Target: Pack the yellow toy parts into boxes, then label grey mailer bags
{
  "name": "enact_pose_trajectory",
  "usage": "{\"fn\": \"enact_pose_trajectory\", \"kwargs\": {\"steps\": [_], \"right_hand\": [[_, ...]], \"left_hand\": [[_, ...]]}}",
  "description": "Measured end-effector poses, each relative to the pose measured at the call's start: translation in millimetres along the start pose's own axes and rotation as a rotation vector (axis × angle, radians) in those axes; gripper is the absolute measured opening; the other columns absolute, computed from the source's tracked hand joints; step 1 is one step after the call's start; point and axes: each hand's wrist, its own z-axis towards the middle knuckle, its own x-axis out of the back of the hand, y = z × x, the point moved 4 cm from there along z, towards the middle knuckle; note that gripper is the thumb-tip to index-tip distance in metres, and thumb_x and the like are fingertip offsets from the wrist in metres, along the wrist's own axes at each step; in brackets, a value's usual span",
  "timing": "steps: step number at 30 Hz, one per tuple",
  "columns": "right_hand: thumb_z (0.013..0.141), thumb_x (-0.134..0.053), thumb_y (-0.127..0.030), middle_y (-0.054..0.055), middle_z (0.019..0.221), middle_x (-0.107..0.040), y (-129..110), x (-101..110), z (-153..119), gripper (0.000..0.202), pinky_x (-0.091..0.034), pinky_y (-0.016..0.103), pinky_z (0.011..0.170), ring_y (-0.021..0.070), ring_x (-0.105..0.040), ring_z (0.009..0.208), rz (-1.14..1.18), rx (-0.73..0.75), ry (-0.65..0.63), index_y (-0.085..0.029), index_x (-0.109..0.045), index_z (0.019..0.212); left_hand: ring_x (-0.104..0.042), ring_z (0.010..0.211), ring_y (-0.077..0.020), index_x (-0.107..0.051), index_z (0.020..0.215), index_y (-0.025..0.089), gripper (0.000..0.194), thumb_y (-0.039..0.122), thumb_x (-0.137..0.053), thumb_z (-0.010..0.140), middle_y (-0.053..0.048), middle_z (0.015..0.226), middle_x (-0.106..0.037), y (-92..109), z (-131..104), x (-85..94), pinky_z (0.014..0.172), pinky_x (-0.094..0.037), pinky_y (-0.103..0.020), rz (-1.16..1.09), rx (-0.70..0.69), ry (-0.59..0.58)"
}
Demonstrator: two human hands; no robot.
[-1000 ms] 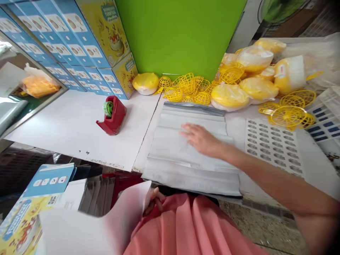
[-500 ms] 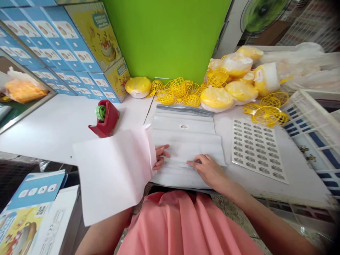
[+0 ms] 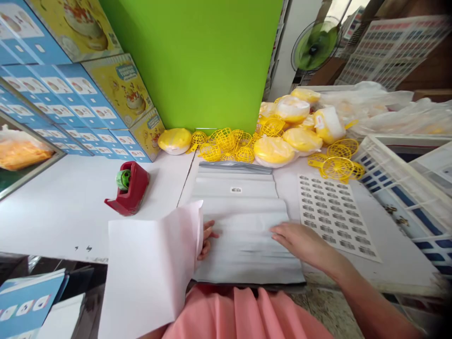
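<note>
A large white paper sheet [image 3: 144, 268] hangs over my left forearm. My left hand [image 3: 207, 239] is partly hidden behind its right edge, fingers curled around the paper, with the fingertips close to the bags. A stack of grey plastic mailing bags [image 3: 229, 235] lies in front of me, its surface rippled. On an upper bag sits a small white barcode label [image 3: 236, 189]. My right hand [image 3: 300, 240] rests at the stack's right side, palm down with fingers stretched out, pinching nothing that I can see.
To the right lies a sheet of barcode stickers [image 3: 334, 214], with a white plastic basket [image 3: 399, 188] beyond. A red tape dispenser [image 3: 136, 188] stands left. Yellow-and-white wrapped items [image 3: 273, 150] and yellow plastic grids [image 3: 226, 141] line the back. Blue and yellow boxes [image 3: 116, 89] are piled back left.
My right hand has moved to the right over the bags, and its bent fingers have straightened. The view has shifted, and the sheet hangs lower in it. My left hand still has the paper.
</note>
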Motion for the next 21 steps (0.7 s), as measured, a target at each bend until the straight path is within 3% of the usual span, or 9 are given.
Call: {"fn": "enact_pose_trajectory", "kwargs": {"steps": [2,4,6,8,12,17,21], "right_hand": [[0.097,-0.041,-0.029,0.015,0.121,-0.065,-15,11,27,0.038,-0.048,0.042,0.095,0.0284,-0.061,0.112,-0.09,0.061,0.109,-0.016,-0.059,0.128],[0.095,-0.047,-0.034,0.017,0.149,-0.042,-31,11,56,0.053,-0.035,0.048,0.11,0.0322,-0.037,0.137,-0.159,0.144,0.211,-0.014,-0.04,0.144],[0.093,-0.051,-0.043,0.014,0.157,-0.025,-40,-6,80,0.064,-0.024,0.057,0.114,0.0356,-0.02,0.145,-0.194,0.217,0.201,-0.02,-0.031,0.149],[0.09,-0.052,-0.053,0.013,0.158,-0.023,-40,-30,93,0.069,-0.019,0.065,0.112,0.0398,-0.016,0.145,-0.202,0.239,0.14,-0.025,-0.03,0.149],[0.088,-0.05,-0.06,0.014,0.158,-0.021,-33,-57,95,0.073,-0.013,0.069,0.111,0.042,-0.011,0.145,-0.181,0.217,0.115,-0.028,-0.028,0.15],[0.089,-0.046,-0.06,0.014,0.159,-0.013,-34,-53,95,0.074,-0.009,0.07,0.11,0.0431,-0.005,0.145,-0.146,0.209,0.045,-0.027,-0.023,0.151],[0.089,-0.047,-0.059,0.014,0.16,-0.01,-35,-48,95,0.075,-0.009,0.071,0.11,0.0426,-0.003,0.145,-0.099,0.225,0.004,-0.027,-0.022,0.151]], "left_hand": [[-0.046,0.036,-0.0061,-0.045,0.125,0.029,0.053,0.05,-0.067,0.081,-0.001,0.098,-0.066,1,0,-0.3,0.03,-0.034,-0.021,0.014,-0.003,0.013],[-0.047,0.036,-0.0061,-0.045,0.126,0.029,0.054,0.049,-0.067,0.082,-0.001,0.099,-0.066,1,-1,-0.4,0.03,-0.034,-0.021,0.022,-0.009,0.016],[-0.047,0.035,-0.006,-0.046,0.126,0.03,0.055,0.051,-0.068,0.08,-0.001,0.097,-0.066,0,-2,-0.7,0.031,-0.034,-0.021,0.018,-0.014,0.0],[-0.048,0.036,-0.0059,-0.049,0.124,0.031,0.055,0.052,-0.069,0.078,0.0,0.096,-0.066,-1,-4,-2.5,0.031,-0.035,-0.021,0.005,-0.016,-0.03],[-0.044,0.036,-0.0043,-0.049,0.124,0.034,0.048,0.051,-0.066,0.082,0.002,0.095,-0.065,12,-4,-16.9,0.031,-0.034,-0.02,-0.034,-0.04,-0.09],[-0.041,0.038,-0.0047,-0.047,0.125,0.032,0.049,0.047,-0.066,0.083,0.003,0.089,-0.065,52,19,-43.5,0.032,-0.031,-0.019,-0.068,-0.136,-0.137],[-0.046,0.047,-0.0052,-0.049,0.122,0.022,0.037,0.039,-0.058,0.09,0.001,0.086,-0.063,61,48,-48.0,0.039,-0.035,-0.018,-0.052,-0.131,-0.146]]}}
